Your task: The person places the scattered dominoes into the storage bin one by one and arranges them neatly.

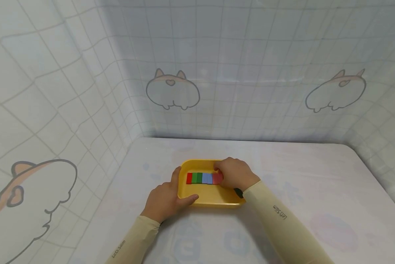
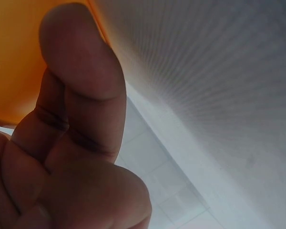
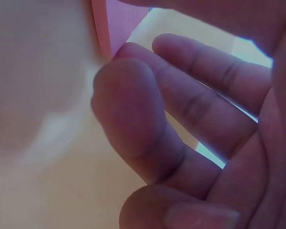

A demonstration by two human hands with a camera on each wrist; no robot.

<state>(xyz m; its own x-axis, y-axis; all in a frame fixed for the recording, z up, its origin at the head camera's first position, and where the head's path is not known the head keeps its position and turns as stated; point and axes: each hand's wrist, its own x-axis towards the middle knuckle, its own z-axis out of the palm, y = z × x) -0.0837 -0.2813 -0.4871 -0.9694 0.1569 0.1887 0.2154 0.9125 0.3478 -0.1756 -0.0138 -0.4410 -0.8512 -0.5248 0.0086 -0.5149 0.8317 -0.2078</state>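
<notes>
A yellow tray (image 1: 210, 204) lies on the table, and a row of small flat coloured blocks runs along its inside. From the left come a red block (image 1: 189, 178), two green blocks (image 1: 197, 178), two light blue blocks (image 1: 207, 178) and pink blocks (image 1: 215, 178) at the right end. My left hand (image 1: 164, 200) holds the tray's left front corner, thumb over the front rim, fingers along the left side. My right hand (image 1: 235, 174) pinches the pink block (image 3: 121, 24) at the row's right end; its fingers partly cover it.
The pale patterned tabletop (image 1: 316, 183) spreads around the tray. White gridded curtain walls (image 1: 250, 73) with cartoon animals stand behind and at both sides. A small dark object (image 1: 238, 193) shows beside the right wrist; its kind is unclear.
</notes>
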